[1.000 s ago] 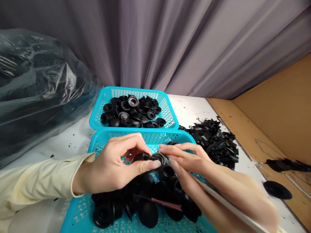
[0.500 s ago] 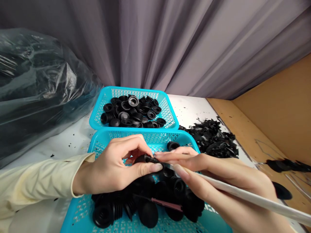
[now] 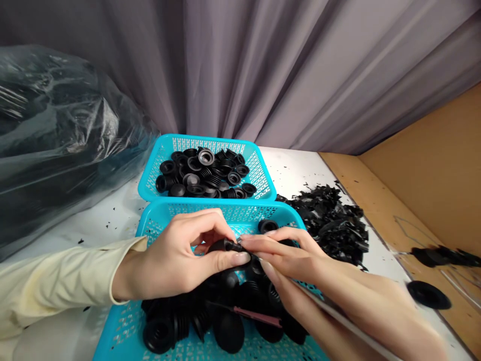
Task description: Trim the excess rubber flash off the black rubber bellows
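Above the near blue basket (image 3: pixel 124 321), my left hand (image 3: pixel 180 250) pinches a small black ribbed rubber piece (image 3: pixel 221 245) between thumb and fingers. My right hand (image 3: pixel 319 271) meets it from the right, fingertips at the piece's edge. Between the right thumb and fingers runs a long, thin, pale-grey tool (image 3: pixel 338 313), its shaft sloping to the lower right. Its tip is hidden at the fingertips. Under the hands, black bellows-like rubber parts (image 3: pixel 160 333) lie in the basket. A slim pink-handled tool (image 3: pixel 257 317) rests on them.
Behind stands a second blue basket (image 3: pixel 266 173) full of similar black parts. A heap of black scraps (image 3: pixel 330 215) lies to the right, and a black disc (image 3: pixel 429 294) near the wooden board. A large clear bag (image 3: pixel 67 140) bulges at left, before a grey curtain (image 3: pixel 225 70).
My right hand has rotated, and the pale tool's shaft now slopes more steeply down. More of the scrap heap and the black disc shows. My left hand has stayed nearly still on the rubber piece.
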`<state>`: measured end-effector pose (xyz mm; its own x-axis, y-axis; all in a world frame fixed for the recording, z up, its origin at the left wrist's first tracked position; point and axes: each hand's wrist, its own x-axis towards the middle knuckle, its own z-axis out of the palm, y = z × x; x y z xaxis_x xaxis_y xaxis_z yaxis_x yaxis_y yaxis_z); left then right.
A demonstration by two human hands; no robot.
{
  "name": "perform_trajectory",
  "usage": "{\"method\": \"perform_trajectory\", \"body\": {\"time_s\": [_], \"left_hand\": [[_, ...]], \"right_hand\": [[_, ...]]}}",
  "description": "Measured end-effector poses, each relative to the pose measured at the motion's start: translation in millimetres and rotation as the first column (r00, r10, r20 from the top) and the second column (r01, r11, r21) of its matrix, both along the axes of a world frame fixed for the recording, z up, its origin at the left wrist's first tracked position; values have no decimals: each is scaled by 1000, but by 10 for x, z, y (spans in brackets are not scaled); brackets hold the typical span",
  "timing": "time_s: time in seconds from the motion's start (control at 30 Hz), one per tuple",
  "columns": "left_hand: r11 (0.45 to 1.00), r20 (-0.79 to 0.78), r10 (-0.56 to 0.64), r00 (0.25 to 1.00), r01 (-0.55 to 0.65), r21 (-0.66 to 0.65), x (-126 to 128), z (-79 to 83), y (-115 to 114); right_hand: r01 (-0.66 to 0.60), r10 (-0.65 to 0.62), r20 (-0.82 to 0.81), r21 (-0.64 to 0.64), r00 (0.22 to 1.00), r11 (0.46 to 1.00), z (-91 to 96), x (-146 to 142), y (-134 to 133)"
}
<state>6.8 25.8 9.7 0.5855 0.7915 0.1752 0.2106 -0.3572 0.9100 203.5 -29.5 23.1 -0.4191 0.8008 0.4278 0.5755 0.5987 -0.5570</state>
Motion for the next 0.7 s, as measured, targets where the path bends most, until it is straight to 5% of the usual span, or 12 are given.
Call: {"method": "perform_trajectory", "body": {"time_s": [0.27, 0.5, 0.7], "left_hand": [[987, 30, 7, 1000, -2, -163, 37, 0, 3], [994, 15, 8, 1000, -7, -109, 26, -41, 30], [995, 45, -3, 999, 7, -100, 31, -43, 35]], "right_hand": [[101, -97, -34, 171, 995, 980, -79, -65, -26], [71, -49, -232, 87, 972, 994, -117, -27, 24], [-44, 52, -190, 45, 980, 998, -65, -49, 36]]}}
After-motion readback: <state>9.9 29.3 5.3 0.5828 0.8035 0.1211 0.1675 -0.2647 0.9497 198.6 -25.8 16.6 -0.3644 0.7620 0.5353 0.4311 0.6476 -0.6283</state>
